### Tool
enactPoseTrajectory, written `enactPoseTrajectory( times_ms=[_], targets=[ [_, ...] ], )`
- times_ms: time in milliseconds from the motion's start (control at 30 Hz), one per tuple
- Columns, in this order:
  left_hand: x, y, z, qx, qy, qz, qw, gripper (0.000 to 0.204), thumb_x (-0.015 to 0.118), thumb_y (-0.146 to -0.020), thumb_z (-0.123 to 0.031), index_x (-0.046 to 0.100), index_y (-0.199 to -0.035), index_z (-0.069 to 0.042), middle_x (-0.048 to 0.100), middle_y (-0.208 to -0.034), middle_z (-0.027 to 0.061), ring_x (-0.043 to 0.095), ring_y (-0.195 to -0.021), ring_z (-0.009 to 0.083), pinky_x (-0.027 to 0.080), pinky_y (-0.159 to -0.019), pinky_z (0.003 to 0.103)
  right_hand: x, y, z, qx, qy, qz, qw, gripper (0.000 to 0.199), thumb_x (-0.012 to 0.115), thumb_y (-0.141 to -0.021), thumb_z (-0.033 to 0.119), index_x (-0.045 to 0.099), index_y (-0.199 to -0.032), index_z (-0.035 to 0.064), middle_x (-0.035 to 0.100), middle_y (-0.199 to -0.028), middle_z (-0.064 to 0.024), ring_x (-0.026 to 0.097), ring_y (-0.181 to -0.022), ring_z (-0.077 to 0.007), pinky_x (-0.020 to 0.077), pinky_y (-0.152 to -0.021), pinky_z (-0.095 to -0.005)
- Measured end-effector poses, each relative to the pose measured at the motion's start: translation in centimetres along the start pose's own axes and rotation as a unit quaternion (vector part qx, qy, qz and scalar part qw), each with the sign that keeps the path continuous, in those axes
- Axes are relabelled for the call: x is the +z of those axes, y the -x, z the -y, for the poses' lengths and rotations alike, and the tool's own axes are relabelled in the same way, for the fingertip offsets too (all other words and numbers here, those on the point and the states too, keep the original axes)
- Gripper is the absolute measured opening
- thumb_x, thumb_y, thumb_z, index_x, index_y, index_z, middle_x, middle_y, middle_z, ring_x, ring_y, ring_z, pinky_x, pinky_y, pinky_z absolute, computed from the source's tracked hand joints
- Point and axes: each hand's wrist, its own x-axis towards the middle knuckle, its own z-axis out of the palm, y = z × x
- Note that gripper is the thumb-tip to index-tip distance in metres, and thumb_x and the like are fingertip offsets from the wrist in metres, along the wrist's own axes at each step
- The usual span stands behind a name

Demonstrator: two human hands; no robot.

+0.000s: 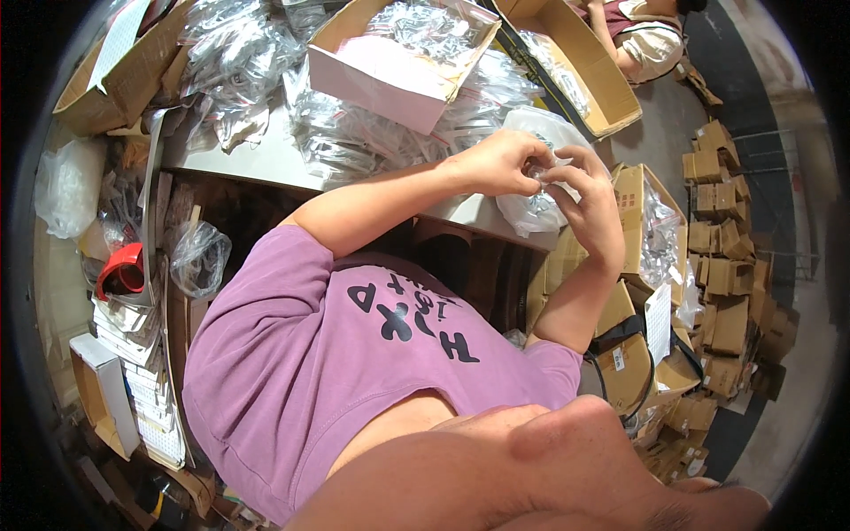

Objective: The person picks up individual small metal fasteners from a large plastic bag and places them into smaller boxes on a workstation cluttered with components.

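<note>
Both hands meet over the right end of the table, fingertips close together. My left hand (506,163) is closed in a pinch at a small clear plastic bag. My right hand (586,196) has bent fingers against the same spot, with thumb and fingertips around it. What lies inside their grip is too small to make out. Beneath them sits a larger clear plastic bag (529,217) with shiny grey contents, partly hidden by the hands. Flat packed clear bags (341,137) are heaped on the table beside my left forearm.
A white-sided carton (381,93) of small bags stands on the heap. Behind it is a long open cardboard box (611,93). An open carton (630,221) of bags stands at right, near stacked boxes (730,243). Another person's arm (611,44) shows at top right.
</note>
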Motion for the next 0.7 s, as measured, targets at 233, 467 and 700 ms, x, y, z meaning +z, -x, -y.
enactPoseTrajectory(
  times_ms=[233,467,700],
  targets=[
    [-0.2,0.6,-1.8,0.044,0.087,-0.036,0.995,0.017,0.066,-0.084,-0.007,0.064,-0.098,0.003,0.067,-0.085,0.0069,0.061,-0.079,0.0089,0.051,-0.072,0.023,-0.5,0.5,-0.5,0.026,-0.076,-0.090,0.993,0.012,0.069,-0.076,-0.001,0.062,-0.084,-0.0011,0.062,-0.085,-0.0108,0.059,-0.072,-0.0195,0.0485,-0.068,-0.0297],
    [-1.0,0.8,-2.9,0.034,0.017,-0.080,0.996,0.018,0.065,-0.085,-0.012,0.063,-0.096,0.003,0.067,-0.082,0.0112,0.064,-0.072,0.0147,0.050,-0.064,0.028,0.4,0.8,-0.5,0.022,-0.152,-0.158,0.975,0.011,0.068,-0.081,0.003,0.060,-0.086,-0.0030,0.062,-0.079,-0.0060,0.056,-0.066,-0.0107,0.0458,-0.062,-0.0237],
    [-0.9,1.4,-4.2,0.199,-0.295,-0.133,0.925,0.013,0.063,-0.081,-0.012,0.057,-0.088,-0.002,0.059,-0.085,0.0111,0.059,-0.083,0.0298,0.048,-0.072,0.037,0.2,-0.4,0.0,-0.012,-0.100,-0.080,0.992,0.011,0.068,-0.081,0.002,0.059,-0.086,-0.0028,0.058,-0.076,-0.0049,0.052,-0.062,-0.0101,0.0432,-0.058,-0.0240]
  ],
)
